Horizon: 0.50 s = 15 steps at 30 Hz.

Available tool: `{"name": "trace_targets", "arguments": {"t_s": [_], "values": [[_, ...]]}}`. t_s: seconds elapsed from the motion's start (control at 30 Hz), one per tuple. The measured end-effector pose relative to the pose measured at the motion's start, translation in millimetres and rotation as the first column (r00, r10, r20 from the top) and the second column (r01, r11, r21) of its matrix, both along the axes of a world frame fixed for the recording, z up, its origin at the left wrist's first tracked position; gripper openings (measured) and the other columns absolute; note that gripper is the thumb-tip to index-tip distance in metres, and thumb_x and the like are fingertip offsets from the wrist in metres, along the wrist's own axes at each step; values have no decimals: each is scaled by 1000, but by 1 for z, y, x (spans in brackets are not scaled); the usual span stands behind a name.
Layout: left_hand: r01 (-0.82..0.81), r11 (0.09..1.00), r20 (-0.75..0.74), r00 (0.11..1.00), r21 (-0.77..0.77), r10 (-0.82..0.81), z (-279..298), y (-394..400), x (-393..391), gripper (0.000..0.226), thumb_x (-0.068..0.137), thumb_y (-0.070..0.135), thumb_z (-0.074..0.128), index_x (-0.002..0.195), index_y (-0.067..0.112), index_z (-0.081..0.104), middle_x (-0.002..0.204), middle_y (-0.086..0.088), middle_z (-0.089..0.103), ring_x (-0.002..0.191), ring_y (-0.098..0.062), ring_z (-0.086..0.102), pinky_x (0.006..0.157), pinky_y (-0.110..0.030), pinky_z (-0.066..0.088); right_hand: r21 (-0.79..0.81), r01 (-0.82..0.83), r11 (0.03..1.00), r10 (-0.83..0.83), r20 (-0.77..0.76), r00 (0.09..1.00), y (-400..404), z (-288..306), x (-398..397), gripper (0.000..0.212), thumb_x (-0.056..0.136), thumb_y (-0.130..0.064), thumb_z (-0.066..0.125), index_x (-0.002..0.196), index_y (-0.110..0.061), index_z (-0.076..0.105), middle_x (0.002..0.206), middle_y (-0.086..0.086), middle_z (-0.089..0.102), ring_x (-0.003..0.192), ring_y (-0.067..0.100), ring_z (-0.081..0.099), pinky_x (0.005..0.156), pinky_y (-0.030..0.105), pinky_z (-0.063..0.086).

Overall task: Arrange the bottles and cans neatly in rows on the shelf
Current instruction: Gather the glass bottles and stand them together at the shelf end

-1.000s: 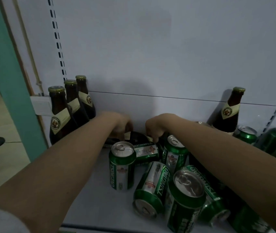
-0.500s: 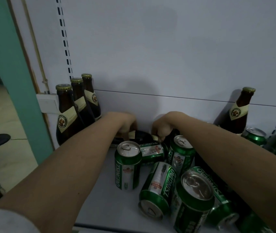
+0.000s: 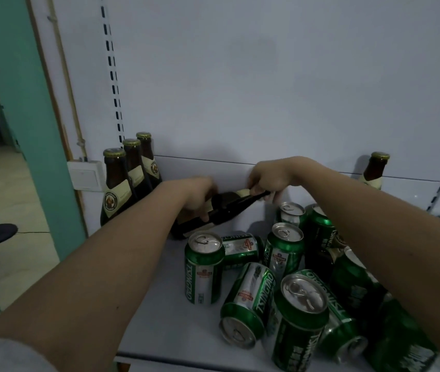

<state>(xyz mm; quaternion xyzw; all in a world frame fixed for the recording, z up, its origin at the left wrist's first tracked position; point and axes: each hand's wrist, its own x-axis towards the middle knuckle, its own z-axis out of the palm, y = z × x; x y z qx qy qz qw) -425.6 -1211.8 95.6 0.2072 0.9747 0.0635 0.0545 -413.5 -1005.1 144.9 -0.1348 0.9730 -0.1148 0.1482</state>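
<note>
A dark brown bottle [image 3: 224, 208] is tilted at the back of the white shelf [image 3: 159, 315], its neck pointing up to the right. My left hand [image 3: 196, 196] grips its body and my right hand [image 3: 267, 178] grips its neck. Three brown bottles [image 3: 118, 183] stand in a row at the shelf's left end. Several green cans fill the right half: one upright can [image 3: 204, 267] stands in front of the held bottle, another can [image 3: 248, 302] lies on its side, a large can [image 3: 298, 318] is nearest me.
One more brown bottle [image 3: 374, 167] stands at the back right against the white back panel. A green wall [image 3: 25, 130] and a white switch box [image 3: 86, 174] border the shelf on the left. Slotted uprights run up the panel at both sides.
Both hands have lifted the lying bottle's neck end upward from the shelf, so it now tilts. The view has shifted slightly to the left and closer.
</note>
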Motion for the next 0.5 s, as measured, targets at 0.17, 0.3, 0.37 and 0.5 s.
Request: {"name": "trace_targets", "arguments": {"t_s": [0.17,0.3,0.37,0.5], "values": [[-14,912,102,994,410,-31,17,3,13,72,77,19,85,140,15,49,132,-3,57,109,-19,57,82,-36,55,-249,-31,968,-38,-269,962,-8,28,12,14,94,-7,64,102,2,70,89,11,64,67,17,60,48,19,51],[-71,754,100,995,653,7,29,15,28,53,83,19,80,128,10,55,114,-4,60,98,-24,64,70,-39,59,-419,-72,905,-128,-431,893,-33,34,14,16,85,-9,75,94,5,71,79,13,67,64,23,65,52,27,57],[-104,731,76,995,675,71,28,16,31,39,83,23,80,115,14,60,106,-4,62,98,-26,66,70,-43,62,-454,-72,888,-161,-453,877,-48,30,15,17,85,-10,75,92,4,68,82,14,68,67,26,68,61,37,61],[-157,666,90,987,730,134,23,17,35,37,83,23,80,111,10,59,102,-7,64,87,-21,65,67,-44,62,-501,-105,859,-172,-477,862,-60,20,13,18,87,-12,73,98,0,64,96,12,68,85,28,67,77,44,60]]}}
